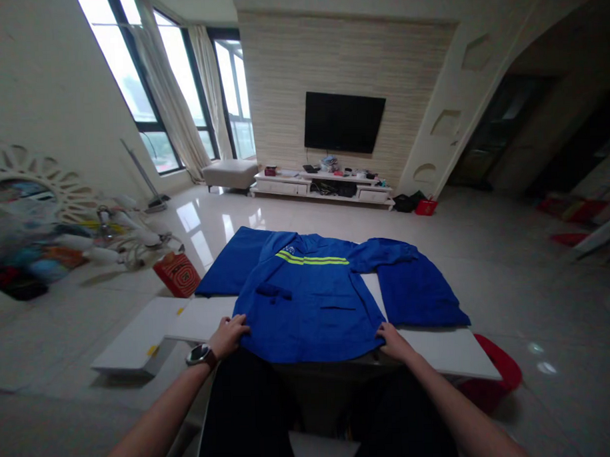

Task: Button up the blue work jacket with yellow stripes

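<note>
A blue work jacket (pixel 308 308) with yellow-green stripes across the chest lies spread over a white table (pixel 434 350), its hem toward me. At the hem's left corner, my left hand (pixel 229 334) has its fingers closed on the cloth; a watch (pixel 201 354) is on that wrist. My right hand (pixel 393 340) pinches the hem's right corner. Folded blue cloth (pixel 231 261) lies at the left, partly under the jacket. Another folded blue piece (pixel 420 291) lies at the right, with a jacket sleeve (pixel 386 250) reaching over it.
A red stool (pixel 500 368) stands by the table's right end. Beyond the left end is a red patterned box (pixel 176 274). Farther off are a low TV cabinet (pixel 283 184), a grey bench (pixel 230 174) and a red bag (pixel 426 207). Assorted items crowd the left wall.
</note>
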Tool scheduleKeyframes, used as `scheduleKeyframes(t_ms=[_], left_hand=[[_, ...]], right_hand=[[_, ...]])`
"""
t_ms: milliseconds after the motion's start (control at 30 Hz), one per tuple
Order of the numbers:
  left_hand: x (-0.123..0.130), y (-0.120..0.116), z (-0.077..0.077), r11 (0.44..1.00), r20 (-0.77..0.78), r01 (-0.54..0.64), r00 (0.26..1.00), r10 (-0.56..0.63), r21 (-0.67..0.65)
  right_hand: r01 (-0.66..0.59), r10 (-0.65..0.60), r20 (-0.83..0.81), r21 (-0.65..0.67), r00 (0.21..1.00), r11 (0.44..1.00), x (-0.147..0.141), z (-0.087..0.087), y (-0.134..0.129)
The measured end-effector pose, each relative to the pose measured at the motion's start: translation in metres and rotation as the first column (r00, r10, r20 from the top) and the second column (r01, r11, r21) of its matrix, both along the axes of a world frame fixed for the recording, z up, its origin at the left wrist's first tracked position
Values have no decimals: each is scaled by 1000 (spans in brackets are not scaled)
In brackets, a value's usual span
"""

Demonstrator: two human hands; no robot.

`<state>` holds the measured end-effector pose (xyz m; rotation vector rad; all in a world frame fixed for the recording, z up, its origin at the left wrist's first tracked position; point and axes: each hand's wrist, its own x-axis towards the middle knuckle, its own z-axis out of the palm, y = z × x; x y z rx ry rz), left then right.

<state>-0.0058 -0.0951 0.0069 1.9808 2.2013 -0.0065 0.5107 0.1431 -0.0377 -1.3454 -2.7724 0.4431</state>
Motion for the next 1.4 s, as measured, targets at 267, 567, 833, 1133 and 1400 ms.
scheduleKeyframes(t_ms=[267, 567, 833, 1133, 1400], left_hand=[[33, 13, 20, 987, 121, -111, 985, 124, -113], [135, 21, 21, 936, 750, 23, 605, 268, -352], [157, 81, -8, 743, 730, 4, -181, 659, -669], [163, 153, -16, 744, 808, -403, -504, 305, -533], [171, 146, -20, 772, 779, -319, -528, 338, -550]], right_hand=[[-177, 178, 39, -43, 983, 983, -65, -1, -39], [-525, 516, -110, -71, 849, 848, -182, -10, -88], [-169, 5, -630, -201, 777, 965, -185, 4, -31], [26, -187, -744, -222, 641, 975, -198, 36, -23], [-62, -98, -697, -200, 710, 978, -202, 33, -26]])
